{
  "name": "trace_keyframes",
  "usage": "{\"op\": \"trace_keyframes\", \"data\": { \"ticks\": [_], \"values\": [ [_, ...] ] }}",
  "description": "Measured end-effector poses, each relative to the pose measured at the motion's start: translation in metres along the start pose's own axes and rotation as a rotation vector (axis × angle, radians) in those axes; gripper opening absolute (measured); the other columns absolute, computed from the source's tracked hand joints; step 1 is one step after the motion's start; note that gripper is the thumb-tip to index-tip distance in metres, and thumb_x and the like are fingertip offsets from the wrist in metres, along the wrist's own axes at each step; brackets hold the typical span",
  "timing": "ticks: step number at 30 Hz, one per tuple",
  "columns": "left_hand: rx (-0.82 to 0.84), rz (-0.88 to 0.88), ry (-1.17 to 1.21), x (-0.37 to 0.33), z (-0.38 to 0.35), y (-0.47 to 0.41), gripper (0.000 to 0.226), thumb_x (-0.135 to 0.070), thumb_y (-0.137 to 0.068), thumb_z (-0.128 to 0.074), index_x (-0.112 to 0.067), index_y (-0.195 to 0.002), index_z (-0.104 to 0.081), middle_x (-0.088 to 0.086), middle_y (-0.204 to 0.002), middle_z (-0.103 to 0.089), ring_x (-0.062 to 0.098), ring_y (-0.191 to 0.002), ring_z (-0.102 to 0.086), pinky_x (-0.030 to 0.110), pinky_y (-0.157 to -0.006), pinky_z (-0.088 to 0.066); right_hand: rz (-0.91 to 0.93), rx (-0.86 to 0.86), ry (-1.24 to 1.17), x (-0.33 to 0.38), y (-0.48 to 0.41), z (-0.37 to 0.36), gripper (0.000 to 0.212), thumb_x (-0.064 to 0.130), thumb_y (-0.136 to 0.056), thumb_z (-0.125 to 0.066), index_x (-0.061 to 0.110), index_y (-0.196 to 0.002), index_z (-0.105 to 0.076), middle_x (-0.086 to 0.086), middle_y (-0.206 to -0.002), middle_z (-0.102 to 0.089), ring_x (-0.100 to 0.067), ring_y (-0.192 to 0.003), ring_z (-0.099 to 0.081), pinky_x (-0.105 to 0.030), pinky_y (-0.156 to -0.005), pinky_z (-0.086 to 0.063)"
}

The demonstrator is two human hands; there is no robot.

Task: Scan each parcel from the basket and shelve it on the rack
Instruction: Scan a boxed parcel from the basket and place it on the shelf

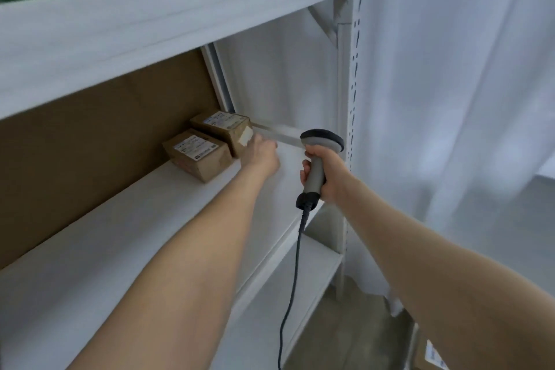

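Left hand touches brown, white-labelled parcel; right hand grips scanner.

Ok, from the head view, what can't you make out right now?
- Fingers of the left hand: hidden behind the hand itself at the end of the far parcel; grip or mere touch unclear.
- Labels on the far parcel and the near parcel: blurred, unreadable.
- Trigger of the scanner: covered by the right hand.
- Bottom right, a labelled item: cut off by the frame edge.

text: none legible | far parcel: white label, print blurred | near parcel: white label, print blurred | box, near right: label unreadable
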State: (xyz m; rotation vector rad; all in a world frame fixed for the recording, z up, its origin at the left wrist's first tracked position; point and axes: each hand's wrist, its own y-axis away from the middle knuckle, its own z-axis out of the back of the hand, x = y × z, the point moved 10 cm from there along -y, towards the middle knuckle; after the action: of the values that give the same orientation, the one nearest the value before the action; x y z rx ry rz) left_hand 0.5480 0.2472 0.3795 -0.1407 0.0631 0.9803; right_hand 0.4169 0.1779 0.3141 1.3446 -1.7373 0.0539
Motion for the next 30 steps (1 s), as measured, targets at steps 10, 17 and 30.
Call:
{"op": "trace_keyframes", "data": {
  "ticks": [10, 17, 30],
  "values": [
    [0.187, -0.202, 0.01, -0.202, -0.063, 0.157, 0.039, -0.013, -0.093, -0.047, -0.013, -0.132, -0.05, 0.013, -0.138, -0.034, 0.03, -0.118, -0.046, 0.038, -0.09, -0.044, 0.076, -0.216, -0.171, 0.004, 0.147, 0.216, 0.006, 0.018, -0.088, -0.064, 0.014, -0.089, -0.059, -0.003, -0.066, -0.059, -0.013, -0.051, -0.053, -0.022, -0.052, -0.052],
    [0.352, -0.325, 0.031, -0.326, -0.13, 0.256, 0.049, -0.01, -0.092, -0.047, -0.013, -0.141, -0.041, 0.013, -0.143, -0.029, 0.031, -0.127, -0.038, 0.043, -0.101, -0.043, 0.082, -0.402, -0.275, -0.016, 0.235, 0.362, 0.004, 0.016, -0.089, -0.063, 0.014, -0.091, -0.061, -0.004, -0.071, -0.063, -0.014, -0.057, -0.054, -0.028, -0.058, -0.05],
    [0.618, -0.574, 0.0, -0.489, -0.283, 0.36, 0.046, -0.016, -0.091, -0.055, -0.011, -0.136, -0.044, 0.014, -0.142, -0.032, 0.033, -0.124, -0.043, 0.045, -0.101, -0.044, 0.079, -0.786, -0.523, -0.068, 0.305, 0.584, 0.015, 0.028, -0.086, -0.069, 0.013, -0.086, -0.065, 0.001, -0.063, -0.057, -0.01, -0.051, -0.052, -0.022, -0.05, -0.046]
  ]
}}
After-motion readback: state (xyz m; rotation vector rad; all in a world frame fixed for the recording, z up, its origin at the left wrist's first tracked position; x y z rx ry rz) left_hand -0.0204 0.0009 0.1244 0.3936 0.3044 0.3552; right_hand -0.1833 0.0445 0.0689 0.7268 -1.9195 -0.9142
